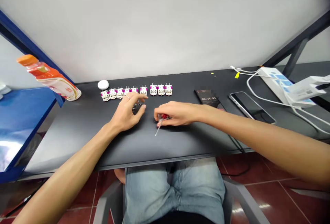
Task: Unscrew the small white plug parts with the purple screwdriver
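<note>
My left hand (129,112) lies on the dark desk (85,127) with its fingers spread, the fingertips next to a row of several white and magenta plug parts (136,91) and over a few small dark screws (137,106). My right hand (177,114) rests to its right, fingers curled round a small screwdriver (161,120) with a red handle, its metal shaft pointing toward me on the desk. Something small and dark sits under the right fingers; I cannot make it out.
An orange bottle (50,77) lies at the back left beside a white round object (103,84). A phone showing a timer (208,99) and a second phone (251,106) lie to the right. A white power strip (281,83) with cables sits far right.
</note>
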Action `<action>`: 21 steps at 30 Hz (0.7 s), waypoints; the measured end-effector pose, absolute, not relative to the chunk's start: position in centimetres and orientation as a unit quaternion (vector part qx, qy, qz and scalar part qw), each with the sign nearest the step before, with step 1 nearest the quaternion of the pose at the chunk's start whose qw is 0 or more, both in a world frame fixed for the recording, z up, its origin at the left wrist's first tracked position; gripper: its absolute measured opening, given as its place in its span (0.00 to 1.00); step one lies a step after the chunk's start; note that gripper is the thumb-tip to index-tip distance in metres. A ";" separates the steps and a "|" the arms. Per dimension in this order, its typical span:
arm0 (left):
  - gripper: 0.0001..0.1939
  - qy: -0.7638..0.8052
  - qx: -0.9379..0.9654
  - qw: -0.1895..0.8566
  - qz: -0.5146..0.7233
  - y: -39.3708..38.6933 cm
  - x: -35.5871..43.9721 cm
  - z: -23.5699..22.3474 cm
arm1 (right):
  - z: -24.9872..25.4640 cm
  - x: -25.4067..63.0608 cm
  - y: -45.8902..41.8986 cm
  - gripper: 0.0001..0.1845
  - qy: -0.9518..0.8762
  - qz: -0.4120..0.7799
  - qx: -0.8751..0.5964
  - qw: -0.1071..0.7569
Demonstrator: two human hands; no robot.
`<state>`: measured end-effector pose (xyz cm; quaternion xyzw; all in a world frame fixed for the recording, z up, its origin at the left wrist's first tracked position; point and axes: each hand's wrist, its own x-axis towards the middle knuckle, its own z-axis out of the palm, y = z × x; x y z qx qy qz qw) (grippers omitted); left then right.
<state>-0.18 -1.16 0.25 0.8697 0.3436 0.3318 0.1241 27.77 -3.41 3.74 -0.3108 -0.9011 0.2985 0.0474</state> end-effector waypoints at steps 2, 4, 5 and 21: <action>0.13 0.336 0.870 0.143 0.331 -1.1 -0.3 0.4 | 4.5 26.4 -3.5 0.22 -0.896 0.312 -0.308 0.072; 0.14 0.321 0.877 0.169 0.316 -1.0 -0.5 0.7 | 6.1 26.3 -3.3 0.20 -0.895 0.319 -0.299 0.089; 0.15 0.310 0.882 0.185 0.302 -1.0 -0.6 0.9 | 7.0 26.7 -3.2 0.17 -0.896 0.310 -0.305 0.090; 0.13 0.222 0.929 0.255 0.152 -1.7 -0.2 0.7 | 12.0 28.0 -3.9 0.19 -0.930 0.151 -0.334 -0.040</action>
